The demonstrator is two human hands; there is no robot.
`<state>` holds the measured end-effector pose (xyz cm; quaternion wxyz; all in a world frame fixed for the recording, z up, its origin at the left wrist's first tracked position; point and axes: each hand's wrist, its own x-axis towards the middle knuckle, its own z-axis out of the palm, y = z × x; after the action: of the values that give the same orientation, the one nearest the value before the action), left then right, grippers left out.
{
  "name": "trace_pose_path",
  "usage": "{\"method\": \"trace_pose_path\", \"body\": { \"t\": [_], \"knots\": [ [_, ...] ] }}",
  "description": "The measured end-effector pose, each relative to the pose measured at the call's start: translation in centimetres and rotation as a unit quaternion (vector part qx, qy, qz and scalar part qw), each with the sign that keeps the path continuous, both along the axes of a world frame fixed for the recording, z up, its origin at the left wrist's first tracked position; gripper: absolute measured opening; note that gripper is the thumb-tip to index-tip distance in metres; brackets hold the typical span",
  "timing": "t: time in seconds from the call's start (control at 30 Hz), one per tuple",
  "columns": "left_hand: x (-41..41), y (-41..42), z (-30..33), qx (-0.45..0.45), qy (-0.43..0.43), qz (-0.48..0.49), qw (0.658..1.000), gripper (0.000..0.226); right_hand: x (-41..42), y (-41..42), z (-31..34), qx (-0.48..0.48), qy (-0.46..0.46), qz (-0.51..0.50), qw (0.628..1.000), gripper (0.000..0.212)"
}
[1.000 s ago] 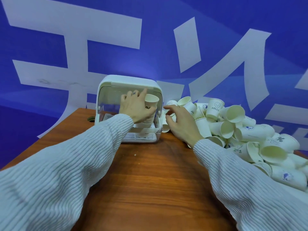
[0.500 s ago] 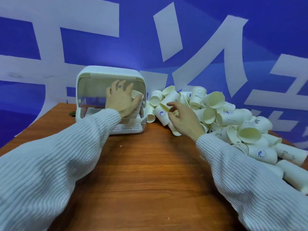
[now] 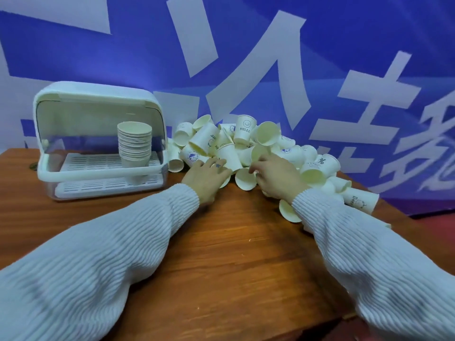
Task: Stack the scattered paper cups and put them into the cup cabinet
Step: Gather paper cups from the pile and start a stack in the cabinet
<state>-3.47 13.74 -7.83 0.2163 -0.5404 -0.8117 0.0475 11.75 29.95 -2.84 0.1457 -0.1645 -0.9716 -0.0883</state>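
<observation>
Counter [image 3: 221,254] of reddish wood fills the lower frame and carries every object shown. Cup cabinet [image 3: 98,94], a white box with a clear raised cover, stands at the left middle of the frame; inside it, toward its right side, one finished stack of cups [image 3: 134,146] rests upright on the slotted tray. Heap of loose paper cups [image 3: 268,146] lies at the centre and right middle, just beside the cabinet's right wall, the cups tipped at all angles, some with mouths toward the camera, one upright and printed HELLO [image 3: 244,130]. Left hand [image 3: 205,178] reaches into the near left edge of the heap with its fingers lying over a cup on its side; whether this grip has closed cannot be told. Right hand [image 3: 275,178] sits at the near centre of the heap, fingers curled toward a cup [image 3: 245,179] whose open mouth faces the viewer; its grip also cannot be read as closed or merely touching. By judgement, the cups are very light, thin-walled and easily crushed or dented, and the heap will shift or roll at a slight push. A sound hold is probably a gentle pinch around the side wall just below the stiffer rolled rim, mouths turned one way before nesting.
</observation>
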Motion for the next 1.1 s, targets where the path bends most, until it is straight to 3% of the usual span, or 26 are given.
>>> {"method": "trace_pose_path", "body": {
  "t": [0.13, 0.33, 0.4, 0.5, 0.7, 0.93, 1.1],
  "knots": [
    [-0.1, 0.6, 0.0, -0.037, 0.061, -0.005, 0.997, 0.077, -0.9, 0.0, -0.4, 0.044, 0.020, 0.034, 0.998, 0.026],
    [0.1, 0.2, 0.0, -0.040, 0.141, -0.026, 0.989, 0.032, -5.5, -1.7, 0.7, -0.020, 0.080, 0.020, 0.996, 0.044],
    [-0.5, -0.3, 0.0, -0.039, 0.120, -0.043, 0.991, 0.034, -7.2, -2.1, 1.1, -0.050, 0.054, 0.025, 0.997, 0.052],
    [-1.4, -1.1, 0.3, -0.043, 0.078, -0.065, 0.994, 0.056, -9.2, -2.2, 1.1, -0.071, 0.016, 0.024, 0.997, 0.059],
    [-2.7, -2.4, 0.2, -0.073, 0.093, -0.064, 0.991, 0.094, -10.3, -1.8, 0.4, -0.051, 0.026, 0.006, 0.998, 0.045],
    [-1.7, -3.1, 0.8, -0.062, 0.160, -0.037, 0.984, 0.078, -8.0, -1.4, 0.9, 0.011, -0.052, 0.000, 0.999, 0.036],
    [-0.8, -3.8, 0.9, -0.013, 0.054, -0.028, 0.998, 0.066, -6.3, -1.6, 0.8, 0.055, -0.054, 0.038, 0.996, 0.028]
  ]
}}
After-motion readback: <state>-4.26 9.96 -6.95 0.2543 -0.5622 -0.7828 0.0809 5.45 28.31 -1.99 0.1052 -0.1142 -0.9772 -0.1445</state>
